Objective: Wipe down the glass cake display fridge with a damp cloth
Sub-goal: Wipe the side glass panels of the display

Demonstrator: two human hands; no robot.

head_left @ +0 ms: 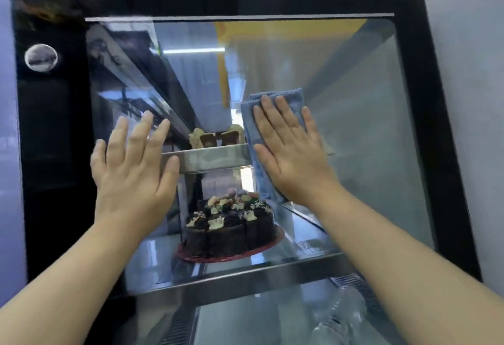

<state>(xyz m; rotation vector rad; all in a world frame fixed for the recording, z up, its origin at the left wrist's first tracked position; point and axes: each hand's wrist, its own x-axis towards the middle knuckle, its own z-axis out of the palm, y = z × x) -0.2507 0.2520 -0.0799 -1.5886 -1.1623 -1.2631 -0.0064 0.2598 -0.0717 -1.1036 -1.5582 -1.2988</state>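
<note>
Glass fridge (368, 132) holds chocolate cake (230, 227).

Both forearms are seen bare from wrist to the near edge of view. The left hand (131, 170) and the right hand (291, 154) are likewise shown bare, with nails that appear to be kept short.

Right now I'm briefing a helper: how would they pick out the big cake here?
Look through the black-framed glass fridge, below its steel shelf. The chocolate cake sits there on a red board; unlike the cut pieces above, it is round, with white cream dollops.
</note>
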